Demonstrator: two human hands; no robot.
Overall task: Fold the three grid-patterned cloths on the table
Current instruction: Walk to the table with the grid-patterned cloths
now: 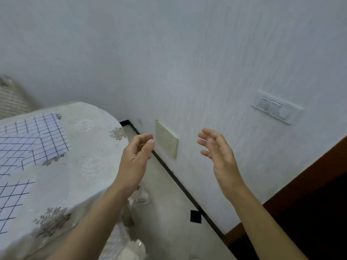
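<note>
L hand (pixel 135 156) & R hand (pixel 219 154) raised in air beside counter (pixel 90 147); fingers (pixel 203 142) apart, relaxed, holding nothing. Grid cloths (pixel 37 136) lie flat on counter, well left, untouched. Prob. pre-reach pose.

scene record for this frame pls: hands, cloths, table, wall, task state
left hand: raised, fingers loosely curled, holds nothing, just right of the table edge
right hand: raised, fingers relaxed, holds nothing, in front of the wall
grid cloths: lie on the table at far left, cut off by the frame edge; count and fold state unclear
table: under a pale floral tablecloth
wall: switch panel, beige plate
task state: neither hand touches a cloth
</note>
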